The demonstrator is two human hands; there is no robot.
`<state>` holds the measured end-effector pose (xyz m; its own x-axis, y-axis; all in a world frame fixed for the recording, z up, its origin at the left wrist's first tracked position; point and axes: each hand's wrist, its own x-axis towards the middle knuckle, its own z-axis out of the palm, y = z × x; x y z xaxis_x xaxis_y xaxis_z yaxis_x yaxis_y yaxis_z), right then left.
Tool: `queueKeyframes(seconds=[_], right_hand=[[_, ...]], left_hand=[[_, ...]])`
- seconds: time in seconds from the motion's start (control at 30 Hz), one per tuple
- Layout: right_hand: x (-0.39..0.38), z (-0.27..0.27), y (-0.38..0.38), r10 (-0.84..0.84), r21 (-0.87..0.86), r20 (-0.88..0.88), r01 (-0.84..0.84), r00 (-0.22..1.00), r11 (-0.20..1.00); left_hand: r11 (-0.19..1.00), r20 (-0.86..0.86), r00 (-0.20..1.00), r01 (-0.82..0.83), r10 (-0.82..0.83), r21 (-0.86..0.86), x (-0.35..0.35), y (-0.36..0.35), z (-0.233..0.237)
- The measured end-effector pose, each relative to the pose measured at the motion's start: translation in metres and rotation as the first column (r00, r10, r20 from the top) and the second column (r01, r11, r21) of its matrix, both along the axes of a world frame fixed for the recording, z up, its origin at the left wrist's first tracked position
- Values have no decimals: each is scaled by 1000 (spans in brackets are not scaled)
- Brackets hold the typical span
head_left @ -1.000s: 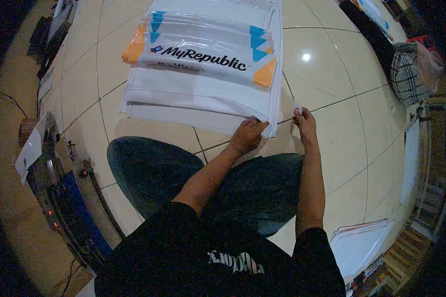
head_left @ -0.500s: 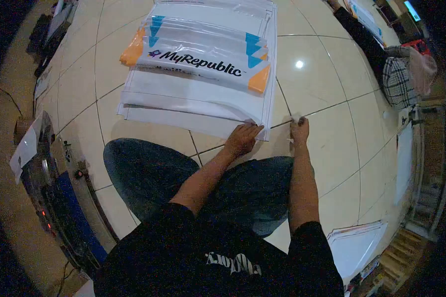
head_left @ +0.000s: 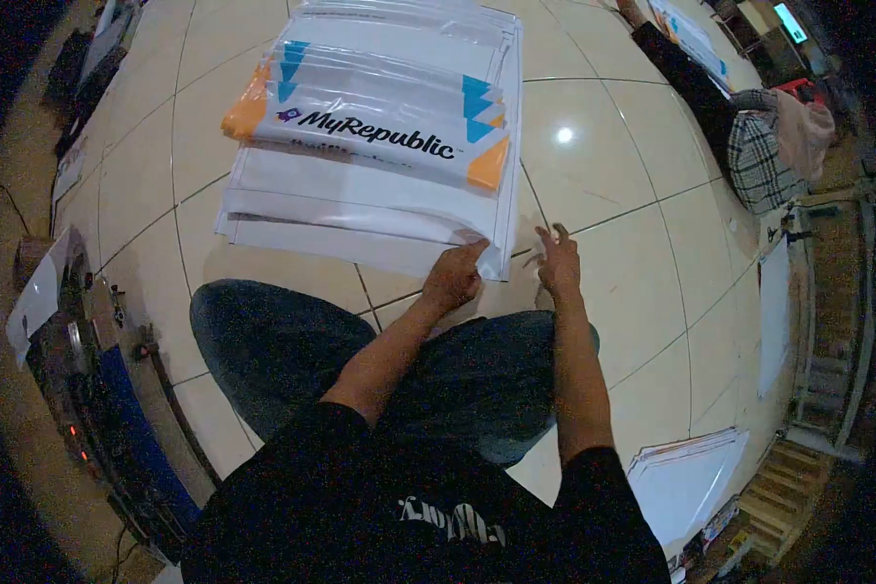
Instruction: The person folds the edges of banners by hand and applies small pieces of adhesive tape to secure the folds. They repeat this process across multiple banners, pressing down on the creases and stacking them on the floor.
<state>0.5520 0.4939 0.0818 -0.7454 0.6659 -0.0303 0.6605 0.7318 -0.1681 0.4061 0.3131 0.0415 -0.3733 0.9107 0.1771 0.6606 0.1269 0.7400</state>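
A stack of glossy white printed banner sheets point(head_left: 360, 204) lies on the floor before my knees, with "MyRepublic" lettering and blue and orange shapes. The upper sheets are rumpled into folds. My left hand point(head_left: 453, 277) is at the near right corner, its fingers closed on the lifted sheet edge; the fingertips are partly hidden. To the right of that corner, my right hand point(head_left: 559, 263) hovers over the tiles, apart from the sheets. Its fingers are spread and slightly blurred, and I see nothing clear in them.
Another person's dark sleeve point(head_left: 686, 83) reaches in at upper right, near a checkered cloth point(head_left: 764, 161) and another printed sheet point(head_left: 689, 39). White sheets point(head_left: 686, 487) are stacked at lower right. A long machine point(head_left: 117, 419) with red lights stands at left. Wooden slats point(head_left: 779, 506) border the right.
My right hand has opened its fingers and come slightly nearer the sheet corner. My left hand stays at the corner, its fingers drawn in more. The whole view has shifted slightly.
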Motion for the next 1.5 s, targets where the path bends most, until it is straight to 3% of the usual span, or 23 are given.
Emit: queueKeyframes(seconds=[0.03, 0.07, 0.13, 0.27, 0.33, 0.37, 0.4, 0.47, 0.5, 0.6, 0.63, 0.7, 0.83, 0.87, 0.9, 0.93, 1.0, 1.07, 1.13, 1.27, 1.33, 1.47, 1.5], right_hand=[[0, 1, 4, 80, 84, 121, -91, 989, 992], [4, -7, 11, 79, 85, 125, -90, 989, 992], [12, -34, 32, 257, 47, 34, -259, 966, 965], [14, -27, 40, 218, -100, 116, -207, 969, 973], [15, -30, 42, -65, -172, -174, 34, 983, 985], [9, -25, 43, -271, -310, -262, 185, 926, 932], [5, -25, 46, -273, -318, -263, 184, 925, 930], [0, -24, 58, -520, -468, -364, 331, 773, 820], [1, -34, 62, -588, -571, -427, 299, 687, 765], [8, -85, 91, -552, -584, -534, 193, 641, 789], [9, -91, 95, -550, -584, -537, 189, 640, 790], [10, -101, 106, -452, -312, -426, 342, 784, 887], [25, -115, 104, -405, -297, -552, 281, 729, 912], [29, -95, 92, -513, -312, -364, 417, 777, 853], [30, -77, 78, -606, -299, -160, 547, 779, 782], [28, -62, 62, -611, -308, -161, 549, 775, 777], [22, -43, 27, -390, -549, -250, 202, 886, 811], [1, -36, -8, -307, -725, -204, 68, 930, 686], [-24, -9, -27, -273, -846, -49, 105, 961, 523], [-36, -37, -22, -127, -713, -116, 6, 985, 701], [-35, -36, -24, -348, -917, -93, 56, 933, 394], [-34, -45, -22, -429, -934, -97, 67, 898, 352], [-34, -55, -20, -417, -901, -166, 35, 894, 433]], left_hand=[[1000, 24, 1000, -7, 7, -4, 1, 0, 0], [1000, 28, 1000, -6, 6, -3, 3, -1, -3], [990, 66, 998, -21, 11, 143, 0, -2, -11], [994, 69, 996, -54, 48, 96, 1, -3, -14], [995, 154, 988, -46, 32, 85, 0, 1, -21], [996, 148, 988, -50, 38, 80, -1, 3, -27], [988, 84, 995, -73, 62, 135, 1, 4, -33], [977, 18, 996, -92, 90, 193, 1, 3, -37], [990, -14, 998, -67, 69, 122, 3, 0, -32], [999, -38, 999, -31, 32, 25, -1, 0, -18], [1000, -22, 1000, -8, 8, -5, -2, -1, -15], [997, -23, 999, -31, 33, 69, 0, -2, -14], [984, 80, 996, -43, 30, 172, -7, -2, -19], [985, 74, 997, -40, 28, 170, -11, -2, -17], [989, 215, 977, -32, 1, 143, -14, -3, -14], [993, 352, 936, -19, -22, 114, -17, -6, -12], [999, 397, 918, -22, 9, 30, -28, -8, -10], [998, 446, 894, -15, 38, -55, -29, -20, -11], [989, 173, 976, -141, 132, 40, -41, -38, -9], [958, 44, 961, -277, 274, 76, -76, -77, 10], [934, -196, 913, -349, 358, 77, -96, -89, -2], [908, -401, 839, -418, 368, -40, -118, -99, -13], [908, -416, 849, -404, 326, -111, -118, -101, -14]])
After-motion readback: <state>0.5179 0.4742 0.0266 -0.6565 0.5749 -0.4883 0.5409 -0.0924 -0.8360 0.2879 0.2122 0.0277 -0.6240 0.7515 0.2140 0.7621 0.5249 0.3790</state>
